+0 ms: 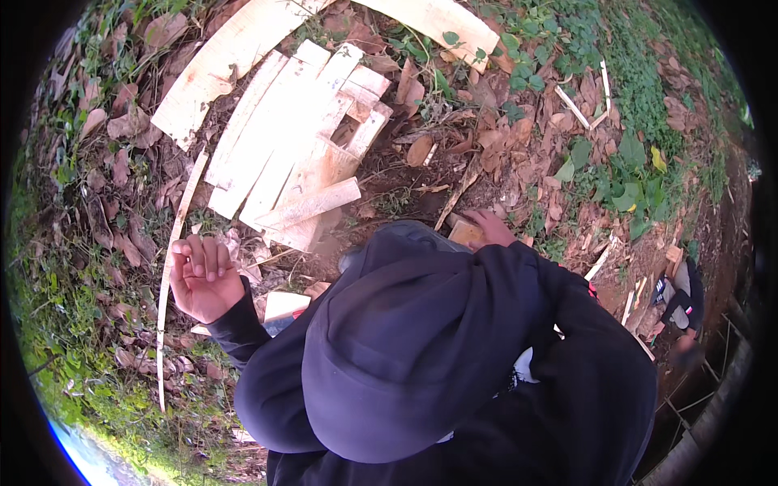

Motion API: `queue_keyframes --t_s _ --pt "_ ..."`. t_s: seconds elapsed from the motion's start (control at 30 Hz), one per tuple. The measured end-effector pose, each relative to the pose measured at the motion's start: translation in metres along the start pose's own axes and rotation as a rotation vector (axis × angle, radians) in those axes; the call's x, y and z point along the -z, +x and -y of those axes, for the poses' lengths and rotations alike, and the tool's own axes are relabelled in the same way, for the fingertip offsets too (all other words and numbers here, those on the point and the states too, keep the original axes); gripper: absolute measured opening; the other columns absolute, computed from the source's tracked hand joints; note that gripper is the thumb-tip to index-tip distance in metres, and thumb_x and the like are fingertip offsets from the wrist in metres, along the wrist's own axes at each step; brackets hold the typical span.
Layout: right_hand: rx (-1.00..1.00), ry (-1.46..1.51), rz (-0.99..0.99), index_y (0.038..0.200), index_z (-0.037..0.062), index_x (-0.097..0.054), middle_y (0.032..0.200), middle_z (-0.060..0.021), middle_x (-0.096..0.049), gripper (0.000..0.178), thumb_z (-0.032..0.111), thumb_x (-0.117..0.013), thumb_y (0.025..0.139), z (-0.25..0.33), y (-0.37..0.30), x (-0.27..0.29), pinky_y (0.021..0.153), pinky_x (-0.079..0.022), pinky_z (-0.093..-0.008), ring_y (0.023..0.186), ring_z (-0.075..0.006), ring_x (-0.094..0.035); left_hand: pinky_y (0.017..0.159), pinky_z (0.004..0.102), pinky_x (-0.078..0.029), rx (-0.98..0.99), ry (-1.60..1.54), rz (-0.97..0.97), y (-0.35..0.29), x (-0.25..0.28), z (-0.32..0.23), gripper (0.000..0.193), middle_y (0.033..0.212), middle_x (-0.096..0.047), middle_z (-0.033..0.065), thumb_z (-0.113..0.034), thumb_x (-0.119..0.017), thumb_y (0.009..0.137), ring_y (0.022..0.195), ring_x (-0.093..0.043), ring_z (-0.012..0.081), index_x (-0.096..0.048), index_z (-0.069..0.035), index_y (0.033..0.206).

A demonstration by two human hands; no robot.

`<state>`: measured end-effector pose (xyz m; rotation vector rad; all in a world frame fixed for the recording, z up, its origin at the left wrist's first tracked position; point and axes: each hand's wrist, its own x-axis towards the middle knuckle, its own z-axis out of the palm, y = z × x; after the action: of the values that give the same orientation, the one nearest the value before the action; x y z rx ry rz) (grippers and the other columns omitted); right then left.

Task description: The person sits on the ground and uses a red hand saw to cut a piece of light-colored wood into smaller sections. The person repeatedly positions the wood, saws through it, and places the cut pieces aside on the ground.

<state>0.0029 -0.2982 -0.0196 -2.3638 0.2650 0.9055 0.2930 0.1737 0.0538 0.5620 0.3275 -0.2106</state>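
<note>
My left hand (200, 279) is raised at the left, palm up, fingers loosely curled and nothing in it. It is beside a long, thin wood strip (167, 324). My right hand (489, 228) rests on a small wooden block (466, 233), its fingers along the far side; part of the grip is hidden. Dark cloth (389, 348) and my dark sleeves fill the lower middle. Beyond my hands, pale boards (279, 130) lie side by side on the ground. A short slat (309, 202) lies across their near end, and shorter pieces frame a small square gap at their right.
Wide curved-looking planks (215, 69) lie at the far left, with another plank (442, 28) at the top. A pale wood piece (285, 305) is near my left forearm. Thin offcuts (574, 108), dry leaves and green plants cover the ground. Someone in dark clothes (681, 296) is partly visible at right.
</note>
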Motion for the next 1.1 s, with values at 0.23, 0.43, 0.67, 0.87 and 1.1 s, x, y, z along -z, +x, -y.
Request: queue_keyframes --t_s 0.23,0.43,0.67,0.87,1.1 --pt "0.387 -0.172 0.167 0.112 0.0063 -0.064 0.126 -0.0137 -0.056 0.032 0.013 -0.069 0.081 0.022 0.038 -0.011 0.104 -0.043 -0.0439 0.124 -0.0346 -0.048 0.051 0.0259 -0.03 0.01 0.007 -0.001 0.003 0.004 0.0 0.02 0.067 -0.038 -0.0001 -0.018 -0.046 0.102 0.055 -0.034 0.0096 -0.052 -0.002 0.091" --pt "0.408 -0.094 0.154 0.1 0.0054 -0.069 0.123 -0.0107 -0.059 0.023 0.006 -0.068 0.076 -0.017 0.022 -0.029 0.103 -0.043 -0.0451 0.123 -0.0338 -0.049 0.05 0.026 -0.03 0.019 0.005 -0.055 -0.005 0.0 0.001 0.022 0.066 -0.038 0.0 -0.019 -0.047 0.102 0.055 -0.033 0.0102 -0.053 -0.002 0.091" --pt "0.306 -0.392 0.613 0.101 0.0069 -0.067 0.115 -0.013 -0.061 0.03 0.025 -0.071 0.077 -0.156 -0.007 -0.071 0.086 -0.049 -0.0445 0.112 -0.0341 -0.055 0.051 0.0254 -0.029 0.017 0.029 -0.029 -0.01 0.002 0.0 0.016 0.067 -0.038 -0.0005 -0.016 -0.048 0.1 0.055 -0.033 0.0095 -0.054 -0.002 0.092" --pt "-0.706 0.474 0.145 0.103 0.0056 -0.062 0.1 -0.0177 -0.063 0.035 0.03 -0.072 0.08 -0.227 -0.082 -0.074 0.077 -0.05 -0.0423 0.088 -0.0331 -0.063 0.051 0.0252 -0.029 -0.004 0.008 -0.055 -0.01 0.018 0.011 0.018 0.067 -0.039 -0.0013 -0.018 -0.048 0.101 0.054 -0.033 0.0096 -0.052 -0.003 0.093" --pt "-0.832 0.572 0.049 0.104 0.0042 -0.058 0.097 -0.0139 -0.06 0.034 0.024 -0.073 0.081 -0.198 -0.082 -0.087 0.078 -0.051 -0.0385 0.087 -0.0272 -0.062 0.052 0.0251 -0.03 -0.007 0.047 0.002 -0.013 0.011 0.038 0.015 0.068 -0.039 -0.0005 -0.016 -0.047 0.101 0.056 -0.034 0.0096 -0.052 -0.003 0.094"
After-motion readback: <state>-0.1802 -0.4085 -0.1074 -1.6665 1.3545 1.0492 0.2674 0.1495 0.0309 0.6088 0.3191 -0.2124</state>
